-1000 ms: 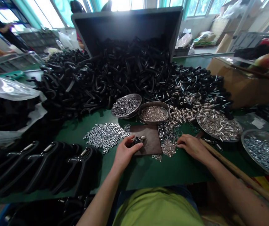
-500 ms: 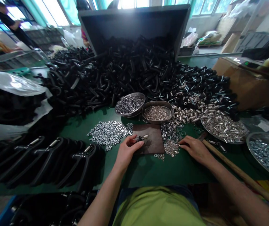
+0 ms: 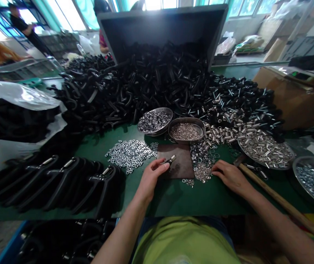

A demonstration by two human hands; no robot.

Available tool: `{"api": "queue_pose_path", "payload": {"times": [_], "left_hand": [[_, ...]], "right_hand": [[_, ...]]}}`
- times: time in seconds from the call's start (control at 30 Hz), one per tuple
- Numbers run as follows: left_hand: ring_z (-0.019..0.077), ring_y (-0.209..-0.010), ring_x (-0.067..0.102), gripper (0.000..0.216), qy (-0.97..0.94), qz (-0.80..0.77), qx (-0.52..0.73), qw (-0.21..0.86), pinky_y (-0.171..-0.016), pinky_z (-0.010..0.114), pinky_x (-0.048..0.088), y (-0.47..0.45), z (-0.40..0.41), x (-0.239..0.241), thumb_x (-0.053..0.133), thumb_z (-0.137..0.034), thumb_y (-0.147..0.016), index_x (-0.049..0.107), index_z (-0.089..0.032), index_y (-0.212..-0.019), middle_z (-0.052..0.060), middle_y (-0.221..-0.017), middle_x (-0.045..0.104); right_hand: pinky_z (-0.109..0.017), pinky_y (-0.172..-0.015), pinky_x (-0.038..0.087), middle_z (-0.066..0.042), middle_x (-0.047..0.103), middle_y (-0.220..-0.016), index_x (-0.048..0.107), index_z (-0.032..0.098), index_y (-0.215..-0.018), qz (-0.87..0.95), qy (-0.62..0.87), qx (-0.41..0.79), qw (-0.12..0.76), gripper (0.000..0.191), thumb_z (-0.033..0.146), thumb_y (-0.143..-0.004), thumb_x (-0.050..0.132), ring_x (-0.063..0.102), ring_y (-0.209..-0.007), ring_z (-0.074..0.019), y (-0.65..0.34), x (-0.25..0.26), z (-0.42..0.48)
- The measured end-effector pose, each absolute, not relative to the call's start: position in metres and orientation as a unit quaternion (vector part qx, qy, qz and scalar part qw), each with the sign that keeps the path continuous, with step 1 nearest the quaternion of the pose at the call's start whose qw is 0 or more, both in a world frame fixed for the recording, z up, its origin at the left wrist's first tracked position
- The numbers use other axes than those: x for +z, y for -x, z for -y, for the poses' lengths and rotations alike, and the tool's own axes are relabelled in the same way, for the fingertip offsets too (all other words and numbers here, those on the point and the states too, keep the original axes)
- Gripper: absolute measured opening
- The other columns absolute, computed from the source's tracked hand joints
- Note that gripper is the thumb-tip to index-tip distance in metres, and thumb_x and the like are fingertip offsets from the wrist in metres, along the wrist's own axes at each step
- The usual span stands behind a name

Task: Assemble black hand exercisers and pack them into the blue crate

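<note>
My left hand (image 3: 150, 179) pinches a small black part with a metal threaded end (image 3: 170, 160) over the left edge of a dark brown pad (image 3: 180, 167) on the green table. My right hand (image 3: 228, 175) rests palm down beside a small heap of tiny silver rings (image 3: 200, 171), fingertips at its edge; whether it grips anything I cannot tell. Loose silver nuts (image 3: 129, 153) lie spread to the left of the pad.
Two metal dishes (image 3: 154, 121) (image 3: 186, 131) of small hardware stand behind the pad, more trays (image 3: 264, 148) (image 3: 312, 181) at right. A wooden handle (image 3: 280, 203) runs along my right arm. A huge pile of black handles (image 3: 146, 84) spills from a grey bin; assembled black grips (image 3: 63, 183) lie at left. People work far left.
The view has shifted slightly. My left hand has turned the small black part so its metal end points up and to the right. My right hand has stayed at the ring heap.
</note>
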State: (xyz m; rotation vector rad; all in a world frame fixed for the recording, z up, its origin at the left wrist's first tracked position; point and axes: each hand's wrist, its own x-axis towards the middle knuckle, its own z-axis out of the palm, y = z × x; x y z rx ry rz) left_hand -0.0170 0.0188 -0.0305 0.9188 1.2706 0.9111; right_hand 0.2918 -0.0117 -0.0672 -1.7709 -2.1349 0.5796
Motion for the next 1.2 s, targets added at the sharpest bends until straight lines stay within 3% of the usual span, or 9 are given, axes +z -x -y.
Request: {"api": "queue_pose_path", "payload": {"times": [0.13,0.37,0.5,0.77,0.97,1.1,1.2], "left_hand": [[0.0177,-0.078,0.063,0.050,-0.356,-0.533,0.400,0.655,-0.073,0.028,0.047,0.015,-0.017,-0.031,0.073,-0.044,-0.065,0.065,-0.017,-0.106,0.006,-0.094,0.068],[0.0139,-0.066,0.062,0.038,-0.173,-0.452,0.401,0.778,-0.064,0.026,0.053,0.002,-0.005,-0.025,0.069,-0.040,-0.071,0.065,-0.013,-0.097,0.006,-0.078,0.066],[0.0132,-0.065,0.062,0.031,-0.118,-0.421,0.390,0.810,-0.064,0.026,0.054,0.000,0.001,-0.018,0.064,-0.039,-0.077,0.065,-0.012,-0.094,0.006,-0.078,0.066],[0.0139,-0.068,0.062,0.036,-0.111,-0.420,0.395,0.809,-0.065,0.027,0.056,0.005,0.003,-0.020,0.064,-0.040,-0.078,0.064,-0.010,-0.098,0.008,-0.081,0.066],[0.0156,-0.079,0.061,0.038,-0.252,-0.424,0.388,0.779,-0.066,0.027,0.054,0.012,-0.001,-0.019,0.069,-0.040,-0.073,0.065,-0.016,-0.102,0.006,-0.091,0.065],[0.0199,-0.087,0.061,0.042,-0.407,-0.438,0.313,0.738,-0.070,0.029,0.050,0.021,-0.020,-0.016,0.072,-0.039,-0.069,0.064,-0.015,-0.103,0.008,-0.099,0.066],[0.0222,-0.092,0.060,0.054,-0.567,-0.489,0.284,0.599,-0.083,0.035,0.047,0.021,-0.034,-0.022,0.075,-0.041,-0.064,0.063,-0.015,-0.109,0.008,-0.102,0.066]], "right_hand": [[-0.031,-0.070,0.042,-0.003,0.059,-0.082,0.056,0.021,-0.077,0.734,0.629,0.198,0.167,0.012,0.025,-0.085,0.049,0.055,-0.076,-0.0181,-0.287,-0.063,0.014],[-0.027,-0.068,0.041,0.000,0.059,-0.077,0.055,0.020,-0.079,0.727,0.569,0.223,0.314,0.011,0.025,-0.088,0.051,0.056,-0.074,-0.0152,-0.211,-0.023,0.015],[-0.027,-0.069,0.041,-0.001,0.058,-0.078,0.054,0.019,-0.078,0.755,0.514,0.212,0.348,0.012,0.019,-0.088,0.050,0.056,-0.076,-0.0154,-0.173,-0.015,0.005],[-0.028,-0.067,0.042,-0.004,0.057,-0.078,0.052,0.018,-0.080,0.804,0.482,0.166,0.307,0.013,0.018,-0.091,0.045,0.054,-0.075,-0.0168,-0.167,-0.024,-0.003],[-0.027,-0.066,0.042,-0.004,0.058,-0.078,0.054,0.017,-0.084,0.844,0.448,0.112,0.273,0.011,0.023,-0.091,0.048,0.055,-0.074,-0.0154,-0.171,-0.022,-0.013],[-0.029,-0.066,0.038,-0.005,0.062,-0.088,0.055,0.017,-0.109,0.914,0.344,-0.044,0.212,0.022,0.027,-0.091,0.050,0.055,-0.079,-0.0172,-0.182,-0.027,-0.034],[-0.031,-0.059,0.033,-0.005,0.062,-0.079,0.059,0.013,-0.106,0.937,0.257,-0.168,0.164,0.023,0.018,-0.093,0.042,0.053,-0.070,-0.0161,-0.186,-0.039,-0.052]]}}
